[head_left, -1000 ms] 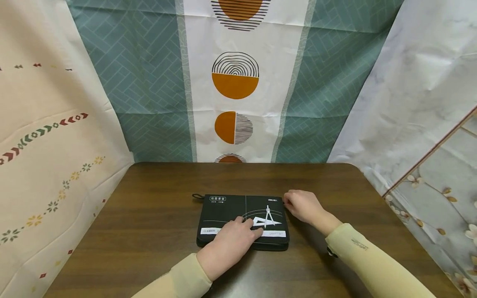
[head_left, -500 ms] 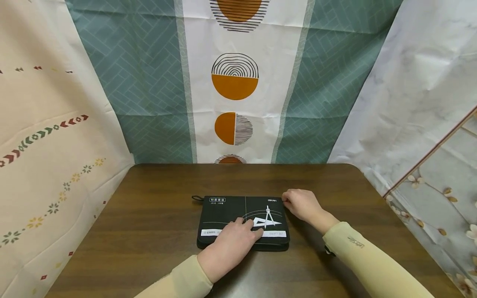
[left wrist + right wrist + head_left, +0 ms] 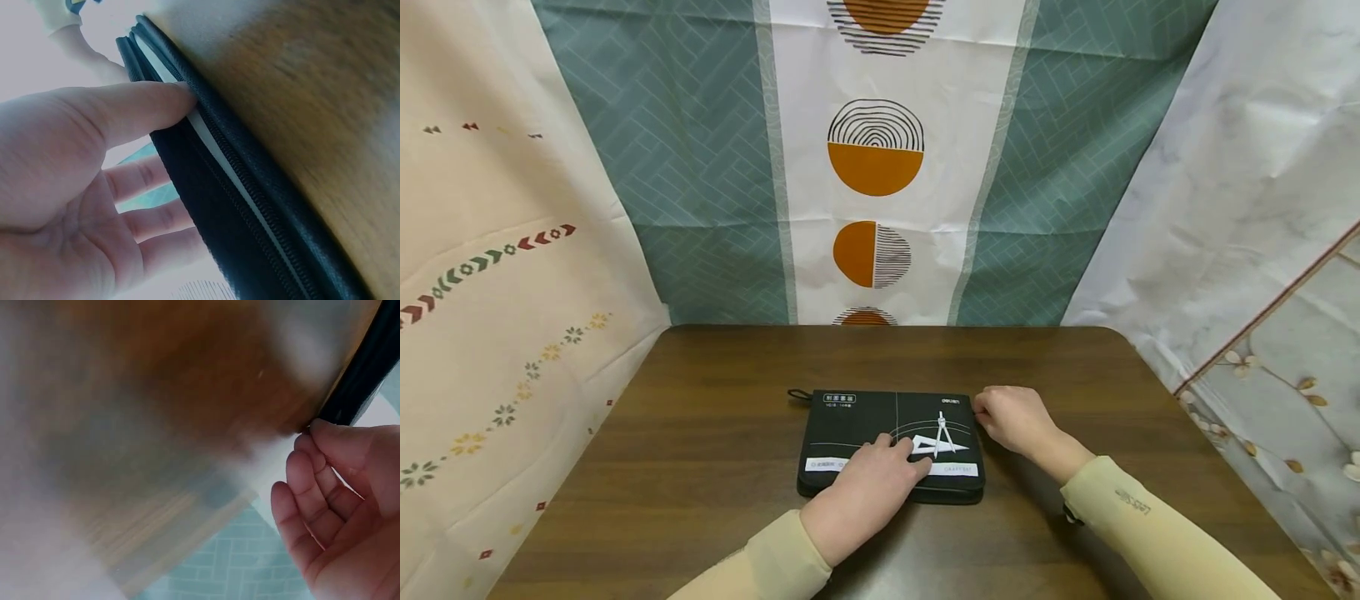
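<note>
A black zippered drafting-set case (image 3: pixel 850 425), printed with a white compass and set square, lies flat on the wooden table. My left hand (image 3: pixel 871 485) holds it at the near edge, fingers laid across the cover. In the left wrist view the thumb (image 3: pixel 156 103) presses at the zipper (image 3: pixel 244 194), where a pale strip shows between the parted rows of teeth. My right hand (image 3: pixel 1017 419) is at the case's far right corner. In the right wrist view its thumb and forefinger (image 3: pixel 328 434) pinch a small dark zipper pull, mostly hidden by the fingertips.
A black wrist loop (image 3: pixel 799 393) sticks out from the case's far left corner. The brown wooden table (image 3: pixel 715 400) has rounded far corners. Patterned cloths (image 3: pixel 715 167) hang behind it and on both sides.
My right hand shifts slightly away from the case's far right corner, a little nearer to me along the right side. The left hand and the case stay in place.
</note>
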`<state>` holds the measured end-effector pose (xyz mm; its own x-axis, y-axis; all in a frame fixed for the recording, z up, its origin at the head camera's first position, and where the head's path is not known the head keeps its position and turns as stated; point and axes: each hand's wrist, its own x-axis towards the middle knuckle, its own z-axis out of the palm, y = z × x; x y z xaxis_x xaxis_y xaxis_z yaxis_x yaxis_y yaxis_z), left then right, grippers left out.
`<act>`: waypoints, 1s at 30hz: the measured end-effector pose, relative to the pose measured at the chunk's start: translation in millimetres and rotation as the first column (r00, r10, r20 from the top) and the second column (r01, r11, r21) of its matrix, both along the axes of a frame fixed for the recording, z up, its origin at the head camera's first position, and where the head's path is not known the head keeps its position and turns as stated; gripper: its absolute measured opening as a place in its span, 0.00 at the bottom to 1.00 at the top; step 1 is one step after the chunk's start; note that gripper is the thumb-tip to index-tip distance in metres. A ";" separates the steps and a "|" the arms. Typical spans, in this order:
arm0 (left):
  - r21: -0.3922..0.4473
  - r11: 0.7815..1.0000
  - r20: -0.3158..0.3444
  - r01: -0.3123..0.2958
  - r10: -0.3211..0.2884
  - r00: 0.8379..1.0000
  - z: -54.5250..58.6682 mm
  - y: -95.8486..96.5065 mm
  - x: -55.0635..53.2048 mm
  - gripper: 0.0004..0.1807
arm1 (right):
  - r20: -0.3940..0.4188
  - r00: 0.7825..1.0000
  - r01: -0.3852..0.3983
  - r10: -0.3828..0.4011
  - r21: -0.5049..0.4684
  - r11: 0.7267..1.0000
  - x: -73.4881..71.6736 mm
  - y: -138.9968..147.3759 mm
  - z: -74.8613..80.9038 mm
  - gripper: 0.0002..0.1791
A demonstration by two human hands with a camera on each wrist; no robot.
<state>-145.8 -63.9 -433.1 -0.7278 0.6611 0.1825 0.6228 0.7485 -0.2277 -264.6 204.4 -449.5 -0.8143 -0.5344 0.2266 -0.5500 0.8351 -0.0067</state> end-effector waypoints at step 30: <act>-0.025 1.000 0.039 0.019 -0.018 0.999 1.4 -3.4 -1.0 0.23 | 0.042 0.999 0.009 -0.006 -0.056 0.998 16.7 7.2 1.6 0.07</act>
